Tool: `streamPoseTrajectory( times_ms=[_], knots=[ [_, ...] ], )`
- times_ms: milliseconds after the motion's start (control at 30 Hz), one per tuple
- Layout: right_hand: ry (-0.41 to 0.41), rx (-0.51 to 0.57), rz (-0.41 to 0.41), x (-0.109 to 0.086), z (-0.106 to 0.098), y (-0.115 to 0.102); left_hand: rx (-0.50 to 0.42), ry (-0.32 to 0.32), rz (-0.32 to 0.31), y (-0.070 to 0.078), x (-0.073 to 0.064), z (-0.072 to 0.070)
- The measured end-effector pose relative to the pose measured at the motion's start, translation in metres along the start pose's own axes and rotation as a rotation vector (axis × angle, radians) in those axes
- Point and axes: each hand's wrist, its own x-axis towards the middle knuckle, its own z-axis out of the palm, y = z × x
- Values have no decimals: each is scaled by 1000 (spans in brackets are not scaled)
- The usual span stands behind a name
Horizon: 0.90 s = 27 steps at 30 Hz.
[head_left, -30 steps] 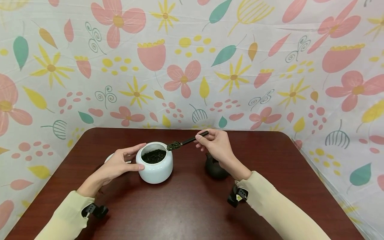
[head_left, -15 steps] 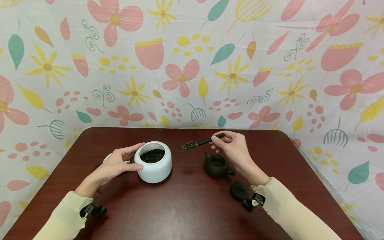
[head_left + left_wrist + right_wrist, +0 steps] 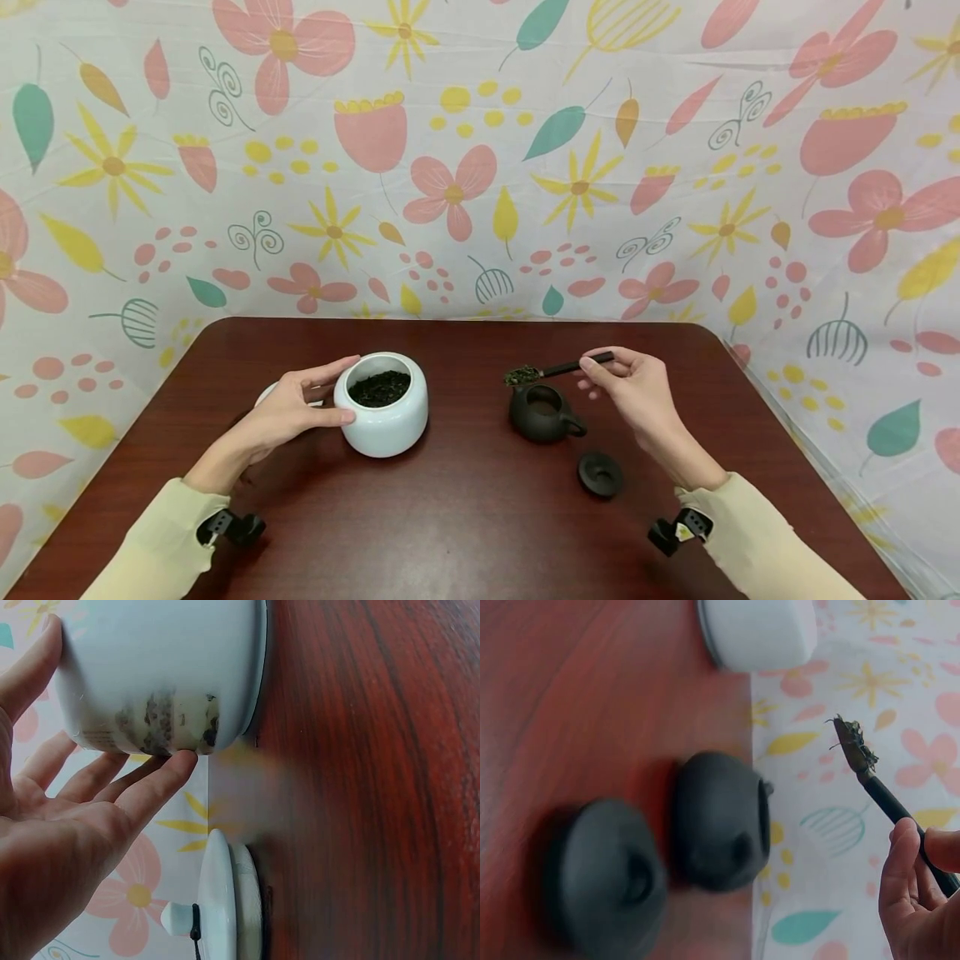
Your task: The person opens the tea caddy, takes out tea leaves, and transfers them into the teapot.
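My left hand [image 3: 288,407] holds the near left side of a white tea jar [image 3: 384,432], thumb in front and fingers spread along its side. Dark dry tea leaves show inside its open mouth. In my right hand [image 3: 637,387], thumb and fingers pinch the black handle of a tea scoop [image 3: 562,367]. Loose tea leaves [image 3: 861,745] are heaped on the scoop's end, which is just above the spout side of a small black teapot [image 3: 542,422]. The teapot stands uncovered, its opening facing up and its handle toward the right.
The teapot's black lid [image 3: 600,475] lies on the brown table [image 3: 465,517], in front and right of the pot. A white lid [image 3: 219,900] with a knob lies beside the jar, mostly behind the left hand in the head view. A floral cloth [image 3: 450,275] hangs behind the table.
My right hand has carried the loaded scoop from the jar's rim rightward to above the teapot, uncovering the pot and its lid to view. The left hand has stayed on the jar.
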Motion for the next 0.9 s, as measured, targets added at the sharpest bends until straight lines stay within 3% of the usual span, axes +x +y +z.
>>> streamPoseTrajectory(
  times_ms=[367, 667, 900],
  knots=[
    [38, -73, 22, -9, -27, 24, -7, -2, 6, 0, 0, 0],
    [62, -148, 24, -9, -31, 34, -1, 3, 2, 0, -1, 1],
    [55, -194, -31, -7, -28, 35, -4, 6, 11, 0, 0, 0]
  ],
)
